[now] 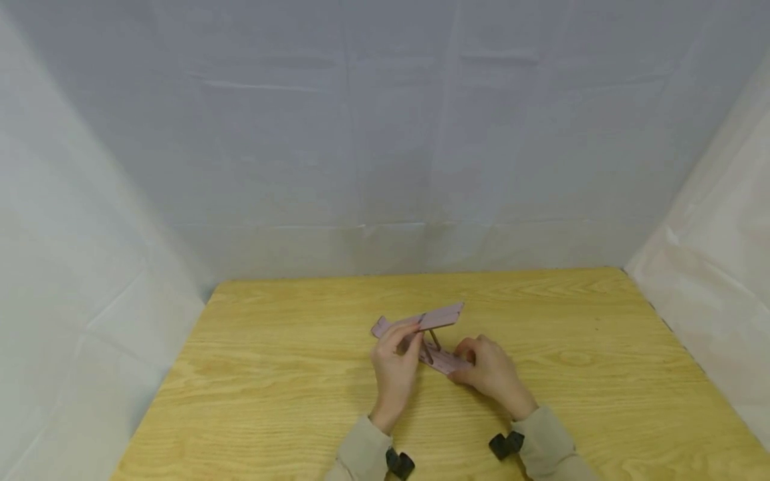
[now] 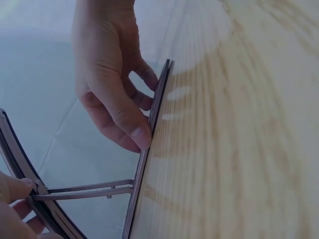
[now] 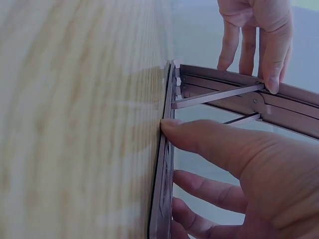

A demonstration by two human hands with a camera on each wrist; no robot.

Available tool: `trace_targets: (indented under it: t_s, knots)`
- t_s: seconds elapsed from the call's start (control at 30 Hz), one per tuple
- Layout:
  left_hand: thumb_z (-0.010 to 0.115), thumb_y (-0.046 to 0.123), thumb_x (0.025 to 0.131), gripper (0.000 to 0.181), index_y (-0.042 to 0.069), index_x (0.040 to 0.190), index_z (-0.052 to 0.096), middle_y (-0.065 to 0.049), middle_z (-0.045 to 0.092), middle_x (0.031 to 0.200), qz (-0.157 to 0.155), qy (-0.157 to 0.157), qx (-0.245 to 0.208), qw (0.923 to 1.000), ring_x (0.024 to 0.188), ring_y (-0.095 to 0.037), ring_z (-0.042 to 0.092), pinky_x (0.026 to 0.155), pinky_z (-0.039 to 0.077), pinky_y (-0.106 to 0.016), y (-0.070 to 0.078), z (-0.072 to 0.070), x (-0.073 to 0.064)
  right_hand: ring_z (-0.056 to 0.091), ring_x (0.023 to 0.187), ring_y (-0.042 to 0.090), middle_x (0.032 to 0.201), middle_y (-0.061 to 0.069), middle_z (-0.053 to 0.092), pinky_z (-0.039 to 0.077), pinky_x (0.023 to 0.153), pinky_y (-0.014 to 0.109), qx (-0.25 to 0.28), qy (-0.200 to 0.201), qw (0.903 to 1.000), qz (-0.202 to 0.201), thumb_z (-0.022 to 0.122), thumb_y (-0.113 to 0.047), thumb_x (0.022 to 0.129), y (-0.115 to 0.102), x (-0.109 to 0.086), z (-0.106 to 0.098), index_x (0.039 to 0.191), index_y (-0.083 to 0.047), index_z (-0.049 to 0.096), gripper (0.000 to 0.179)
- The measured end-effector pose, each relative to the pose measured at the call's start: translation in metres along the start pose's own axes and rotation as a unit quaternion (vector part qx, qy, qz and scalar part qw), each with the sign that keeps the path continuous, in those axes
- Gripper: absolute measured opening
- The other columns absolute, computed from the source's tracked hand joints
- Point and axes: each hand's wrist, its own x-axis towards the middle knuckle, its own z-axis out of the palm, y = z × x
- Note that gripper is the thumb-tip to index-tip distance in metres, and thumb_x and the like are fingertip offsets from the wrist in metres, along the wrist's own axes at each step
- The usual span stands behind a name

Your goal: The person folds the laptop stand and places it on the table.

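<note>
A pinkish folding stand (image 1: 445,316), likely a laptop stand, is partly unfolded on the wooden table. Its raised upper part slopes over the base (image 1: 444,361), joined to it by thin struts (image 3: 214,96). My left hand (image 1: 397,366) pinches the upper part between thumb and fingers, near where the struts attach. With the right hand (image 1: 492,375) I grip the base near its right end, thumb on one edge and fingers on the other. In the left wrist view, the base (image 2: 145,169) lies along the tabletop. Part of the base is hidden behind my left hand.
The wood-grain table (image 1: 277,374) spreads out on both sides of the stand. Pale sheeting hangs behind it (image 1: 385,147) and at the left and right. Beige sleeves (image 1: 363,449) and dark wrist devices (image 1: 506,445) are at my wrists.
</note>
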Motion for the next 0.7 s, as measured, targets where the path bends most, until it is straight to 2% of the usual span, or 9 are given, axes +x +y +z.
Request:
trace_targets:
  t_s: [0.1,0.27,0.4,0.5,0.6,0.63,0.7]
  knots:
    - [0.073,-0.021,0.075,0.019,-0.008,0.09,0.073,-0.023,0.071,0.094,0.008,-0.006,-0.01,0.9999,0.086,-0.036,0.069,0.077,0.06,-0.036,0.01,-0.003,0.004,0.044,0.063,0.016,0.075,0.001,0.05,0.035,0.053,0.03,-0.002,-0.004,0.9999,0.014,0.088,-0.022,0.07,0.0,0.001,0.001,0.097,-0.011,0.072,0.033]
    - [0.071,-0.02,0.078,0.018,-0.008,0.091,0.073,-0.024,0.07,0.095,-0.006,-0.016,-0.039,0.9991,0.089,-0.036,0.068,0.079,0.06,-0.038,0.016,-0.007,0.006,0.045,0.063,0.016,0.075,0.0,0.05,0.035,0.053,0.03,-0.005,-0.006,0.9995,0.03,0.088,-0.025,0.07,0.0,0.001,0.003,0.097,-0.012,0.071,0.034]
    - [0.071,-0.019,0.08,0.017,-0.007,0.091,0.073,-0.024,0.07,0.097,-0.014,-0.022,-0.053,0.9982,0.09,-0.036,0.068,0.08,0.06,-0.039,0.012,-0.007,0.006,0.044,0.062,0.016,0.075,0.0,0.05,0.035,0.052,0.03,-0.006,0.001,0.9995,0.03,0.088,-0.026,0.071,0.0,-0.001,0.005,0.097,-0.011,0.071,0.034]
    - [0.071,-0.015,0.082,0.017,-0.004,0.093,0.074,-0.02,0.07,0.099,-0.023,-0.033,-0.069,0.9968,0.093,-0.032,0.068,0.085,0.059,-0.035,-0.006,-0.005,0.003,0.045,0.062,0.016,0.074,0.0,0.05,0.035,0.051,0.03,-0.014,0.007,0.9993,0.033,0.087,-0.027,0.071,-0.001,-0.003,0.006,0.097,-0.011,0.071,0.035]
    - [0.07,-0.016,0.082,0.018,-0.004,0.094,0.074,-0.02,0.07,0.101,-0.025,-0.041,-0.076,0.996,0.093,-0.032,0.068,0.086,0.058,-0.034,-0.017,-0.002,0.003,0.045,0.061,0.015,0.074,-0.001,0.05,0.036,0.051,0.03,-0.028,0.013,0.9989,0.035,0.087,-0.029,0.071,-0.003,-0.004,0.009,0.097,-0.012,0.07,0.036]
    - [0.07,-0.017,0.082,0.018,-0.004,0.095,0.074,-0.02,0.07,0.101,-0.023,-0.044,-0.078,0.9957,0.093,-0.032,0.068,0.086,0.058,-0.035,-0.019,-0.002,0.003,0.045,0.061,0.015,0.074,-0.001,0.049,0.036,0.05,0.03,-0.032,0.015,0.9987,0.036,0.086,-0.03,0.071,-0.004,-0.004,0.009,0.097,-0.012,0.069,0.036]
    - [0.069,-0.02,0.08,0.019,-0.007,0.093,0.073,-0.023,0.069,0.099,-0.018,-0.046,-0.076,0.9959,0.091,-0.035,0.067,0.083,0.059,-0.038,-0.012,-0.004,0.006,0.045,0.06,0.014,0.073,-0.001,0.049,0.035,0.05,0.03,-0.038,0.018,0.9985,0.036,0.086,-0.031,0.071,-0.004,-0.005,0.01,0.097,-0.012,0.069,0.037]
